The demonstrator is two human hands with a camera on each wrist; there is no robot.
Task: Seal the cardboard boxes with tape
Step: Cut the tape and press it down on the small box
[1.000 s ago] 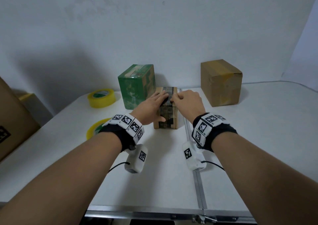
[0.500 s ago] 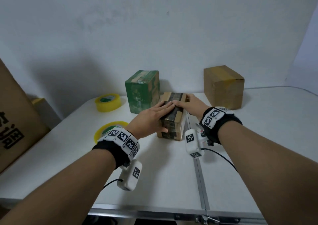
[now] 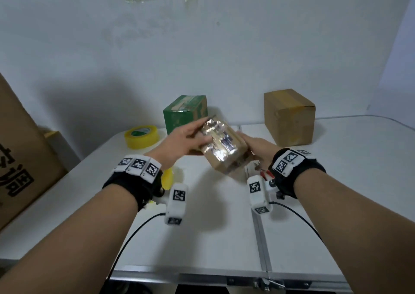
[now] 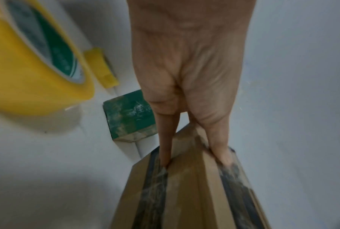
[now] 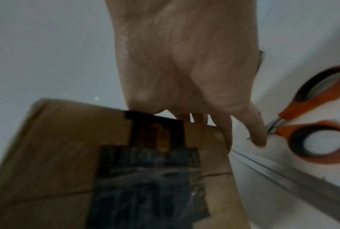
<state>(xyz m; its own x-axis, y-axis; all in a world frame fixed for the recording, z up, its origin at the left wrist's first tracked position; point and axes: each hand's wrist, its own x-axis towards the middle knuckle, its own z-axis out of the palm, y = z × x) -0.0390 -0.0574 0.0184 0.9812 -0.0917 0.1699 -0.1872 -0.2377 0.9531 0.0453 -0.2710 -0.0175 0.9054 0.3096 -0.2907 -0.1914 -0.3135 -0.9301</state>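
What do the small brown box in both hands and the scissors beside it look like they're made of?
Small brown box: matte brown cardboard, apparently, with folded flap edges; glossy wrinkled tape glints over it. Orange-handled scissors: handles look like smooth orange plastic with dark inner lining; the grey shanks are probably metal.

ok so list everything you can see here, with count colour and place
small cardboard box: 1, brown with shiny tape, tilted, held between both hands
green box: 1, green, back centre by the wall
plain box: 1, brown, back right
tape rolls: 2, yellow, left side; the nearer one mostly hidden behind the left wrist
scissors: 1, orange and black handles, beside the right hand
large carton: 1, brown, far left
table: 1, white
left hand: grips the small box's left side
right hand: supports its right side
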